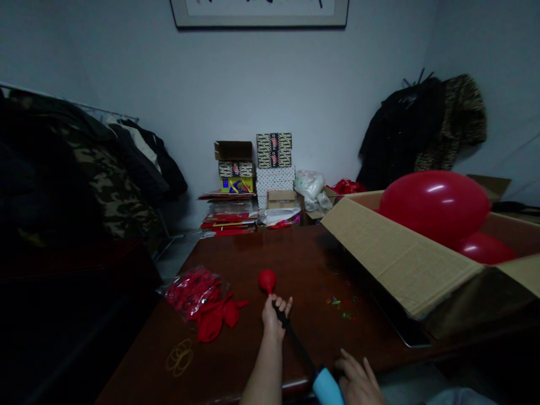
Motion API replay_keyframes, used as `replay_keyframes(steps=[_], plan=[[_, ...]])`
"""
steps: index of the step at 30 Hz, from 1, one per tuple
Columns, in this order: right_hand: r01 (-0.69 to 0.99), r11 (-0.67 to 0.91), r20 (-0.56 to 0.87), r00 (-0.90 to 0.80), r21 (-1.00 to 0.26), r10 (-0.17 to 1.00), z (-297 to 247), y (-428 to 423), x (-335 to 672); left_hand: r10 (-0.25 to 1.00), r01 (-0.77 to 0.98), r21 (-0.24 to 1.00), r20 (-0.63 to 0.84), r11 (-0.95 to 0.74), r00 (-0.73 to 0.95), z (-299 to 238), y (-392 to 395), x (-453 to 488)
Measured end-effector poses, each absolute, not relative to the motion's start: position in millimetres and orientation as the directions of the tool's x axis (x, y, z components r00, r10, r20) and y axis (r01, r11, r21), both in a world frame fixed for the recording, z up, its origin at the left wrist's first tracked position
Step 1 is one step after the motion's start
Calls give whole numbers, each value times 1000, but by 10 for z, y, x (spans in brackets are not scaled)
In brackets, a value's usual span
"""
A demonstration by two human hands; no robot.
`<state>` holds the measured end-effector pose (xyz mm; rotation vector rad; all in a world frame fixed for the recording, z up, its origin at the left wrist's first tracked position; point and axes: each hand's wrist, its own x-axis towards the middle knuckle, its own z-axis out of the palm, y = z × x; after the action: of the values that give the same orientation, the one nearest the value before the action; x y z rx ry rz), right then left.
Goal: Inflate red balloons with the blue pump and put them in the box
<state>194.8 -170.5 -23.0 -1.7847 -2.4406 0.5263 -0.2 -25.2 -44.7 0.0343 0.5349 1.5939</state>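
Note:
A small, partly inflated red balloon [267, 280] sits on the black nozzle end of a hand pump, its round part pointing away from me. My left hand [275, 316] is closed around the balloon's neck and the nozzle. From there a black shaft [300, 346] slants down to the pump's light blue body [328, 387] at the bottom edge, where the rest is cut off. My right hand [358, 379] is right beside the blue body, fingers stretched and apart; whether it touches the pump I cannot tell.
A clear bag of red balloons [192, 292] lies left on the brown table [253, 247], loose balloons [215, 320] spilling beside it. Yellowish rings [180, 358] lie nearer. At right, an open cardboard box [400, 259] holds large inflated red balloons [434, 205]; a dark flat device [405, 326] lies below it.

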Motion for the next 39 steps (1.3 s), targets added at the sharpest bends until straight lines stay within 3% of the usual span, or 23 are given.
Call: replay_keyframes(steps=[4,14,25,32,39], plan=[[900,258,-213,-345,-352,914,0,-1627,1843,957,-936,353,-273,7,-96,-440,-261,-12],[908,227,-27,-252,-352,967,218,-1207,1310,956,-926,377,-282,27,-87,-460,-247,1],[922,174,-24,-195,-345,981,106,-1117,1201,951,-897,442,-288,29,-111,-499,-207,40],[925,223,-61,-254,-308,965,-4,-1439,1546,945,-891,454,-285,-12,-158,-492,-226,61],[913,233,-221,-317,-336,922,-356,-1669,2159,942,-907,421,-295,-25,-163,-497,-212,61]])
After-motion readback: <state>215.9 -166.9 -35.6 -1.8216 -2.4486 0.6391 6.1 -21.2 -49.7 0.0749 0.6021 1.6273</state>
